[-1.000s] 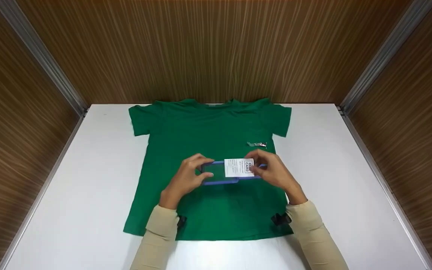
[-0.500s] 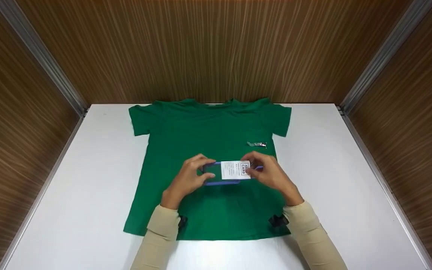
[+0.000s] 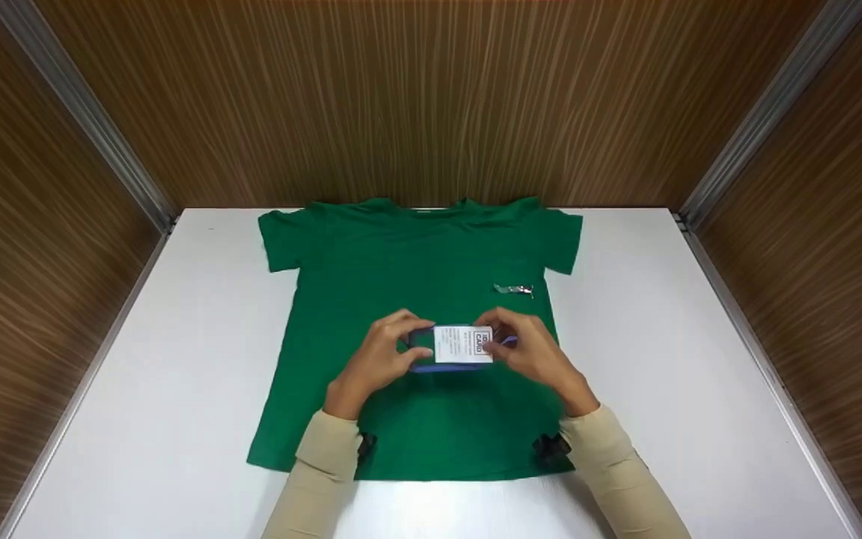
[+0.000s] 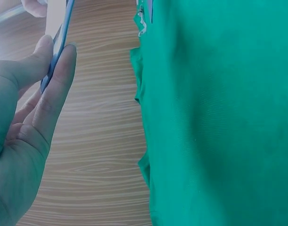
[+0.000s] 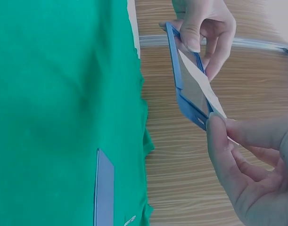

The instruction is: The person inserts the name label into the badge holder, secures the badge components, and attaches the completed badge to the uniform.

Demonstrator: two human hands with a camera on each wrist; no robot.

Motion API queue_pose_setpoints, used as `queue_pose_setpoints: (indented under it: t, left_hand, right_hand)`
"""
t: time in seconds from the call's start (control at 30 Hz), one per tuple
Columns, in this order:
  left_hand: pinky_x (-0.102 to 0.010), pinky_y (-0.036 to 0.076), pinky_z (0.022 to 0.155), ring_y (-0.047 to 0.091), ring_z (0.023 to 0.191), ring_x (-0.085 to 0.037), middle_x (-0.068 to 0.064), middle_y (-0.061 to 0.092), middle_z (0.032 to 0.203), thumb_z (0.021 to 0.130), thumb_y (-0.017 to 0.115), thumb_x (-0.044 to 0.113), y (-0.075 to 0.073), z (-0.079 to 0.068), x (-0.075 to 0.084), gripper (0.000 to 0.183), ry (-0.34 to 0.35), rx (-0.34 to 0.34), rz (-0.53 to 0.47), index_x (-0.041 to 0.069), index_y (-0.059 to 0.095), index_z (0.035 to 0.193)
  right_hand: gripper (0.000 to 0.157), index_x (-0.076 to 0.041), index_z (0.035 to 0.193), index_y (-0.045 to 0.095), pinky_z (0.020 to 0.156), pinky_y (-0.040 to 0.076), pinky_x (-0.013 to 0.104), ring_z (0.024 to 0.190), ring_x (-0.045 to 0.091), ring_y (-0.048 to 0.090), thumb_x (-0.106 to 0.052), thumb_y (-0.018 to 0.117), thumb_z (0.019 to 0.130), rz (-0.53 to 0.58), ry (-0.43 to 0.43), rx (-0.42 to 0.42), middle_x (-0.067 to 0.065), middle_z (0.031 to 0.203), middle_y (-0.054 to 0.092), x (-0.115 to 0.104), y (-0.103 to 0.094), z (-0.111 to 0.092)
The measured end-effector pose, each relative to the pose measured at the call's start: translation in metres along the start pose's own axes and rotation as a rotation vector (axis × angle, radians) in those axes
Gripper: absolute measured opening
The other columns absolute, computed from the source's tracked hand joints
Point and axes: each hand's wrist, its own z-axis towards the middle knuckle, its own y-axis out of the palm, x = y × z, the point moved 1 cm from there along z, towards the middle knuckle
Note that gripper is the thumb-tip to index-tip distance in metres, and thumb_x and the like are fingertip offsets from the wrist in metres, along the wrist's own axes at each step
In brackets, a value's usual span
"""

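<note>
My left hand (image 3: 378,355) pinches the left end of a clear badge holder with a blue frame (image 3: 446,367) between thumb and fingers. Held in my right hand (image 3: 536,352), a white card printed "ID CARD" (image 3: 461,344) overlaps the holder from the right. In the right wrist view the card (image 5: 200,77) slants over the open face of the blue frame (image 5: 174,61), its far edge inside the frame's outline. My right thumb and fingertips (image 5: 217,127) pinch the card's near end, right at the frame's corner. The left wrist view shows holder (image 4: 59,52) and card edge-on.
Beneath both hands a green T-shirt (image 3: 416,254) lies spread on a white table (image 3: 700,374). A small clear strap clip (image 3: 513,289) rests on its chest. A flat blue-grey piece (image 5: 104,188) lies on the shirt. Wood-grain panels (image 3: 431,105) enclose the back and sides.
My right hand has moved left and slightly toward me with the card, which now covers more of the holder. The left hand has barely shifted.
</note>
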Motion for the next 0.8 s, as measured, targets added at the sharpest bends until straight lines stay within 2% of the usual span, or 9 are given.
queue_pose_setpoints:
  t: [0.23, 0.47, 0.7, 0.8]
  left_hand:
    - [-0.047, 0.057, 0.083, 0.063, 0.091, -0.025, -0.018, 0.068, 0.112, 0.092, 0.077, 0.01, 0.001, 0.0, 0.0, 0.036, 0.0, -0.011, -0.016, 0.002, 0.072, 0.127]
    - [-0.048, 0.058, 0.083, 0.062, 0.091, -0.02, -0.011, 0.067, 0.11, 0.093, 0.077, 0.011, 0.002, 0.0, 0.001, 0.035, -0.007, -0.017, -0.006, 0.005, 0.072, 0.127]
    - [-0.051, 0.057, 0.083, 0.065, 0.095, -0.037, -0.014, 0.067, 0.112, 0.093, 0.077, 0.008, 0.003, 0.0, 0.0, 0.035, -0.016, -0.033, -0.035, 0.002, 0.071, 0.127]
    - [-0.051, 0.057, 0.083, 0.065, 0.095, -0.036, -0.013, 0.067, 0.111, 0.093, 0.077, 0.009, 0.003, 0.0, 0.001, 0.035, -0.018, -0.031, -0.026, 0.003, 0.072, 0.127]
  right_hand:
    - [0.025, -0.007, 0.118, 0.07, 0.08, 0.06, 0.037, 0.085, 0.019, 0.065, 0.003, 0.069, 0.095, 0.003, -0.004, -0.002, 0.013, 0.107, 0.071, -0.002, 0.004, 0.0]
    - [0.025, -0.006, 0.117, 0.07, 0.078, 0.06, 0.038, 0.083, 0.02, 0.066, 0.003, 0.07, 0.094, -0.009, -0.009, -0.002, 0.014, 0.105, 0.072, -0.002, 0.008, 0.0]
    - [0.024, -0.004, 0.116, 0.07, 0.076, 0.061, 0.039, 0.083, 0.019, 0.068, 0.004, 0.071, 0.093, -0.014, -0.037, 0.009, 0.014, 0.103, 0.073, -0.002, 0.011, 0.002]
    - [0.025, -0.004, 0.115, 0.07, 0.075, 0.061, 0.037, 0.082, 0.019, 0.069, 0.004, 0.071, 0.092, -0.015, -0.048, 0.018, 0.014, 0.103, 0.073, -0.002, 0.012, 0.002]
